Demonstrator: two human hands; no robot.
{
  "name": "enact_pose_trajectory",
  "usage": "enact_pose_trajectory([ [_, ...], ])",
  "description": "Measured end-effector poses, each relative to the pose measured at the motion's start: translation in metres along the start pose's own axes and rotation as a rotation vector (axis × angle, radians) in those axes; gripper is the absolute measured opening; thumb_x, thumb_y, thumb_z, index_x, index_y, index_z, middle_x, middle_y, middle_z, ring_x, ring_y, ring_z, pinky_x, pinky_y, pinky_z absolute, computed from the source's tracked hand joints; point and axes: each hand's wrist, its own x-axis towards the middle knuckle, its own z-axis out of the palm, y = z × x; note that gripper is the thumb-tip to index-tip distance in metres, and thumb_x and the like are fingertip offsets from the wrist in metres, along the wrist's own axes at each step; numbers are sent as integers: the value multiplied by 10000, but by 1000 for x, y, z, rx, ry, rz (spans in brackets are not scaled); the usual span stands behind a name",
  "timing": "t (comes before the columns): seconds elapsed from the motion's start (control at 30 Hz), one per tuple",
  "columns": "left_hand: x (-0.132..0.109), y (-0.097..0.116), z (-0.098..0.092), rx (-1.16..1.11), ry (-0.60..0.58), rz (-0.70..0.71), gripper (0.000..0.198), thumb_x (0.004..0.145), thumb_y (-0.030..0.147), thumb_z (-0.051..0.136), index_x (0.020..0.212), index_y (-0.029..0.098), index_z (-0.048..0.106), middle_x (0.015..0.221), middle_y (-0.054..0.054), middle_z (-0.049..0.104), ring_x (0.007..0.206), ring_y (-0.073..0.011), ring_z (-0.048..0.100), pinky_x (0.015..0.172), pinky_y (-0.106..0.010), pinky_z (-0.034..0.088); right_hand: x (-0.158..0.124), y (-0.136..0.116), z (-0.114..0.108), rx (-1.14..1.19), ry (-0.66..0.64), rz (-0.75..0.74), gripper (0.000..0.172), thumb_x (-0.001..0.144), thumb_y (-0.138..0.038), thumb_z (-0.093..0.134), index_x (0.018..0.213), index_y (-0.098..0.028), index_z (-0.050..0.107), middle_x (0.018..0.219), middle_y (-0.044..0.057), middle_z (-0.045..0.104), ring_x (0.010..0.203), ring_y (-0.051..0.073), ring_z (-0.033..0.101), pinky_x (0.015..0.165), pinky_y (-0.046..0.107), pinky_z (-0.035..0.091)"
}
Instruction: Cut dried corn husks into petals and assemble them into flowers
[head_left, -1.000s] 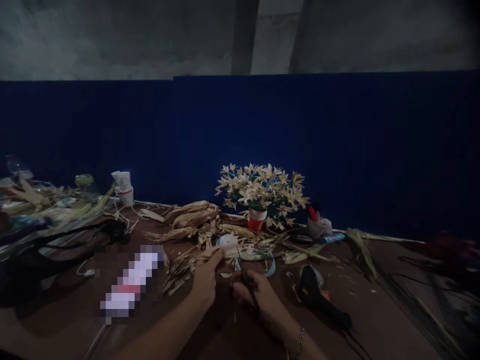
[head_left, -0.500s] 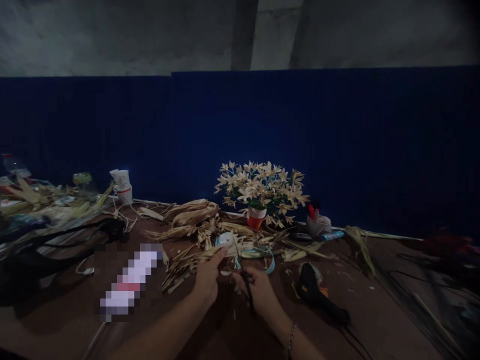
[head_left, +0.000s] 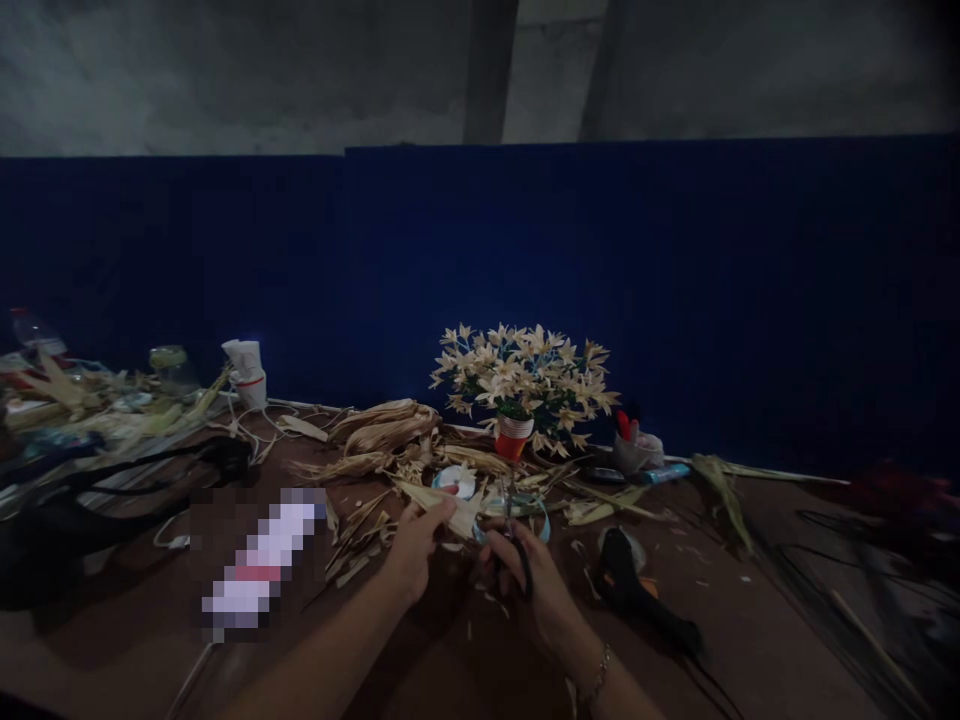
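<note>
Between thumb and fingers, my left hand [head_left: 418, 545] pinches a pale strip of dried corn husk [head_left: 459, 515]. My right hand [head_left: 521, 560] is closed around the dark handles of a pair of scissors [head_left: 519, 562], whose blades point away from me, just right of the husk strip. Behind the left hand lies a white ribbon roll [head_left: 457, 481], with light blue ribbon [head_left: 541, 515] curling near the scissors. Past the hands stands a red paper cup [head_left: 513, 438] filled with pale husk flowers [head_left: 525, 365].
A black glue gun [head_left: 637, 590] lies to the right, its cord running toward me. Piled dried husks [head_left: 386, 428] lie behind the hands. On the left are a black bag [head_left: 67, 540] and a blurred-out long object [head_left: 262, 560]. A blue partition [head_left: 375, 260] stands behind the table.
The scissors have swung away from the husk strip and now point forward. My left hand has turned the strip so it hangs to the right, uncovering the ribbon roll.
</note>
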Motion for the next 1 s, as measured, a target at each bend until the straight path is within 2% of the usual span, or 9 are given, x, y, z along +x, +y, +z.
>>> enact_pose_trajectory([
  [0.1,1,0,-3,65,-62,-7,330,586,290,719,858,119,642,691,-50,663,597,-138,593,560,-228,462,-2,-6,2,92,144,-79,354,659,-383,668,917,-198,513,690,-20,593,517,100,542,421,177,392],
  [0.17,1,-1,-4,137,-121,-5,310,596,298,711,838,113,650,714,-63,667,633,-152,599,604,-242,463,-1,-7,1,132,189,-87,411,625,-379,696,947,-217,499,723,-17,597,528,116,552,448,204,422],
  [0.27,-1,-2,-4,254,-221,5,281,616,298,698,824,113,659,733,-68,670,669,-162,600,657,-257,456,1,-4,-3,138,103,-36,447,554,-365,748,906,-204,524,716,-8,594,578,146,570,511,246,458],
  [0.37,-6,-2,-1,278,-291,-18,282,599,285,714,814,110,660,765,-79,674,706,-179,604,691,-272,451,1,0,-6,145,11,-3,463,510,-341,778,879,-187,544,683,-17,575,592,141,565,561,257,463],
  [0.57,-9,-10,5,79,-272,-138,367,556,234,750,872,83,640,831,-128,674,707,-194,617,676,-276,455,4,2,-7,178,67,-39,516,507,-334,777,928,-189,515,696,-14,559,582,146,559,550,278,470],
  [0.73,-6,-16,3,82,-260,-88,279,601,305,715,780,107,632,669,-60,661,573,-143,588,598,-251,451,6,2,-8,168,133,-63,492,530,-278,769,933,-195,499,707,-24,548,577,121,539,541,247,459],
  [1.0,-8,-9,6,162,-261,7,348,577,295,728,864,115,650,796,-75,682,696,-174,610,682,-264,457,-2,-7,1,144,129,-65,492,521,-364,763,904,-188,510,703,-8,555,584,142,547,540,270,468],
])
